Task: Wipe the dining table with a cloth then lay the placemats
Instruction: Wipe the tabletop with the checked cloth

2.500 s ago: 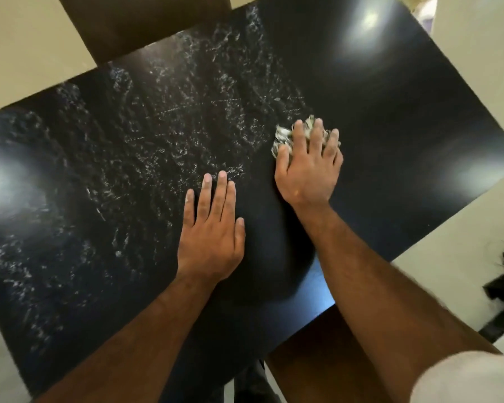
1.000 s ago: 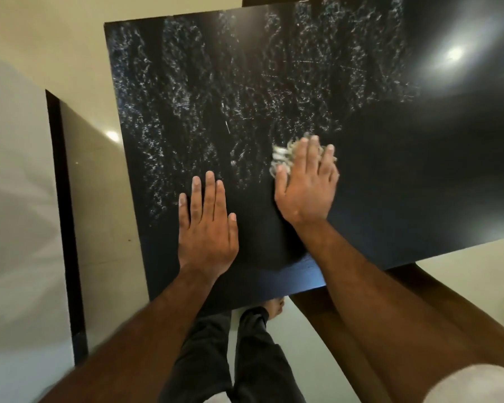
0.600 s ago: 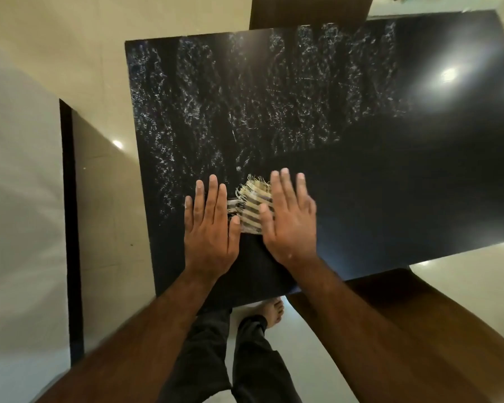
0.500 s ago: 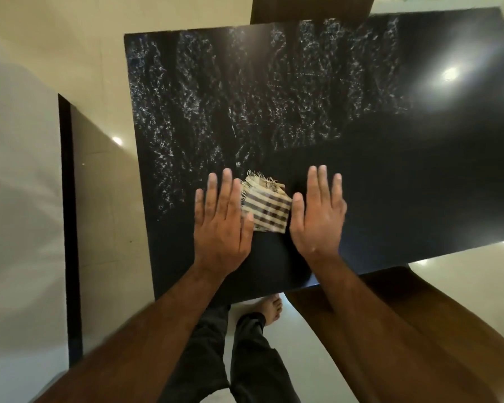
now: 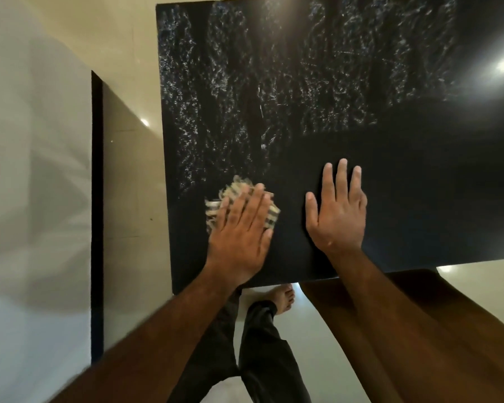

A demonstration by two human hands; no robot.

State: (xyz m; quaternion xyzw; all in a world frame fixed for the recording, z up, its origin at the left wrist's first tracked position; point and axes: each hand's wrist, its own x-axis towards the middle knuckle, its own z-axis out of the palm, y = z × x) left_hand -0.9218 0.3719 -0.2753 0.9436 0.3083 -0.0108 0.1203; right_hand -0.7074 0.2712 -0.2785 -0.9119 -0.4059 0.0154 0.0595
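Checked cream-and-brown cloth [image 5: 239,196], frayed at its edge, lies bunched on the black table [image 5: 405,184] near the near-left corner, pressed flat under the left hand [image 5: 240,228] with fingers extended over it. Just beside it, the right hand [image 5: 336,210] rests palm-down on bare tabletop, fingers spread, holding nothing. Whitish streaks [image 5: 274,77] cover the far surface.
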